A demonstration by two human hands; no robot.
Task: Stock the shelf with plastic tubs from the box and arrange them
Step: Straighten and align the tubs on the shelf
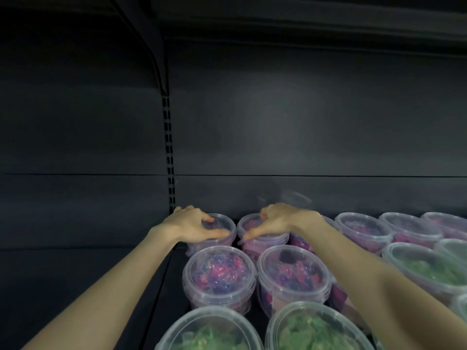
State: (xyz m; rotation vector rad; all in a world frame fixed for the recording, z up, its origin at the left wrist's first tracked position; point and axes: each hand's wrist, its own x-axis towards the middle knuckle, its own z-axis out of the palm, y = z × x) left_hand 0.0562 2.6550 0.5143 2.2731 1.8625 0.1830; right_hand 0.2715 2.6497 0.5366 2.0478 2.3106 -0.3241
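With left hand (194,224) curled over the corner tub (223,223) and right hand (280,221) gripping its neighbour (267,243), both at the shelf's (171,286) back left, slide the pair evenly toward the rear wall (303,137), keeping lids level and rows straight, without nudging the front tubs (218,274).

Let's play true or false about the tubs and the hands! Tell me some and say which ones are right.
1. The left hand grips the back corner tub, and the right hand grips the back tub beside it. True.
2. The front-left tub and front-right tub hold something green. True.
3. The tubs have no lids. False: each one in view wears a clear lid.
4. The shelf's back wall is white. False: it is dark grey.
5. The hands hold green tubs. False: both tubs hold pink and purple stuff.
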